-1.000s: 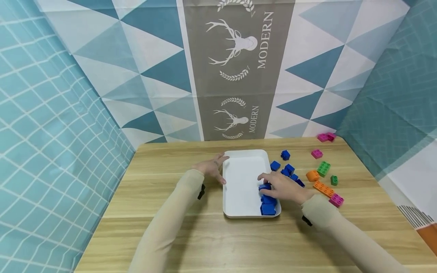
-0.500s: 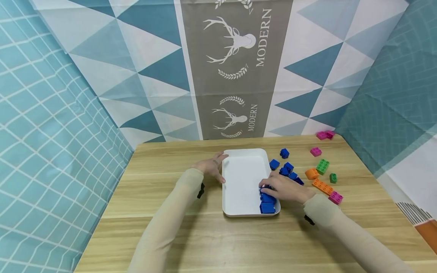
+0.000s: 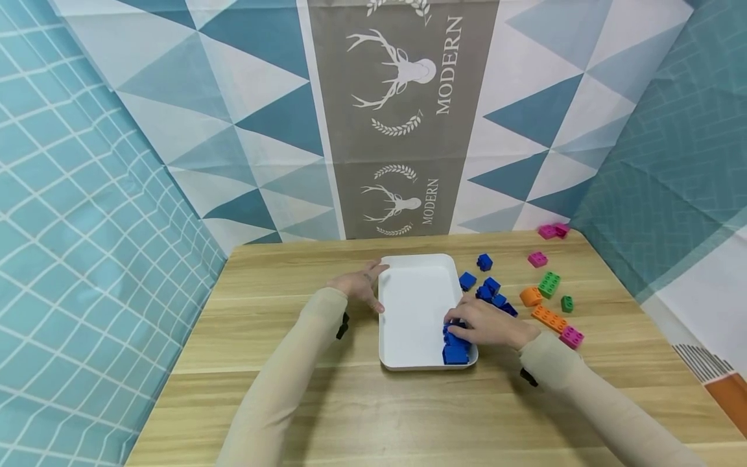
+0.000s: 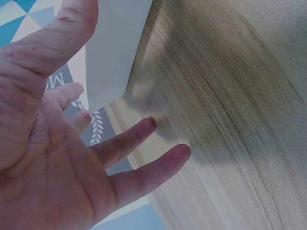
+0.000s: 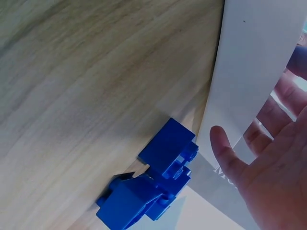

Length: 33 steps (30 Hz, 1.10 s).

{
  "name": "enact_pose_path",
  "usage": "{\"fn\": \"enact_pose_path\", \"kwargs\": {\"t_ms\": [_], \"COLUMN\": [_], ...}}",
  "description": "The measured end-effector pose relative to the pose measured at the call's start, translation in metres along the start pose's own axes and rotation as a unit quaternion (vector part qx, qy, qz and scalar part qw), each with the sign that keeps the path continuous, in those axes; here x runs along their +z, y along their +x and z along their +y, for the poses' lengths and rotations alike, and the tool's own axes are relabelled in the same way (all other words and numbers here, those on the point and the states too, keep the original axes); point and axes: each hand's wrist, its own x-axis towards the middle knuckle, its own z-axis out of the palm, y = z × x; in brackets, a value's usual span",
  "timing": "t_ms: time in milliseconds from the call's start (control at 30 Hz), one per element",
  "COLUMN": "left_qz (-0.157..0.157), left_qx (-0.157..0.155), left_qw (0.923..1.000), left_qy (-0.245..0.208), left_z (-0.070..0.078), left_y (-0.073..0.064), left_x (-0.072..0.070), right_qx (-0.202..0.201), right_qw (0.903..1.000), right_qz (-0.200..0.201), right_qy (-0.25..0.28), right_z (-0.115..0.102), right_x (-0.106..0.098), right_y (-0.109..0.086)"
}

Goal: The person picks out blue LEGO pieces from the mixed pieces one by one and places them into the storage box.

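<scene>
A white rectangular tray (image 3: 413,305) lies on the wooden table, with several blue toy bricks (image 3: 456,355) lined along its inner right side at the near corner. My left hand (image 3: 358,285) rests against the tray's left rim, thumb and fingers spread and relaxed; its palm shows in the left wrist view. Reaching over the right rim, my right hand (image 3: 489,322) pinches a blue brick (image 5: 298,61) just above the row in the tray. Much of that brick is hidden behind the fingers. In the right wrist view, the little finger extends outside the tray wall (image 5: 249,62).
Right of the tray lie several loose blue bricks (image 3: 491,285). Farther right are an orange brick (image 3: 550,318), a curved orange piece (image 3: 531,296), green bricks (image 3: 549,284) and pink bricks (image 3: 571,336). A patterned cloth (image 3: 403,130) hangs behind the table.
My right hand's fingers have drawn closer together and settled nearer the blue bricks in the tray. The left hand has stayed at the rim.
</scene>
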Motion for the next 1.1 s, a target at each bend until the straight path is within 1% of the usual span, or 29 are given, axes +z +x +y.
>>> {"fn": "enact_pose_path", "kwargs": {"t_ms": [100,200,300,367,467,600,700,767,867,933,1000,1100], "left_qz": [0.0,-0.001,0.0,-0.003,-0.007,-0.009,-0.01,-0.01,-0.008,-0.009,-0.011,-0.016], "left_qx": [0.0,0.002,0.004,0.004,0.004,0.004,0.001,-0.001,-0.005,-0.005,-0.004,-0.004], "left_qw": [1.0,1.0,1.0,1.0,1.0,0.9999,0.9999,0.9999,0.9999,0.9999,0.9998,0.9996], "left_qy": [-0.002,-0.006,-0.008,-0.006,0.001,0.005,0.005,0.009,0.014,0.014,0.017,0.023], "left_z": [0.0,0.001,0.001,0.001,0.001,0.001,0.001,0.001,0.0,0.001,0.002,0.003], "left_y": [0.0,0.0,0.0,0.0,-0.001,0.0,0.0,0.0,-0.001,0.0,0.0,0.002], "left_x": [0.0,-0.001,-0.001,-0.001,-0.001,-0.001,0.0,0.0,0.0,-0.001,-0.001,-0.002], "right_qx": [-0.003,0.001,-0.004,-0.016,-0.031,-0.021,-0.004,0.014,0.063,0.097,0.127,0.156], "right_qw": [1.0,0.9998,0.9994,0.9987,0.997,0.9946,0.9936,0.9939,0.9939,0.9922,0.9894,0.9857], "right_qz": [0.004,0.006,0.012,0.026,0.059,0.1,0.113,0.109,0.091,0.079,0.069,0.051], "right_qy": [0.005,0.019,0.033,0.04,0.039,0.019,0.002,-0.001,0.001,-0.001,-0.012,-0.04], "right_z": [0.0,0.0,0.002,0.004,0.009,0.021,0.032,0.041,0.055,0.068,0.079,0.091], "right_x": [0.0,-0.001,-0.005,-0.01,-0.02,-0.037,-0.049,-0.055,-0.063,-0.067,-0.068,-0.068], "right_y": [0.0,0.0,0.002,0.003,0.003,0.004,0.007,0.01,0.016,0.022,0.027,0.035]}}
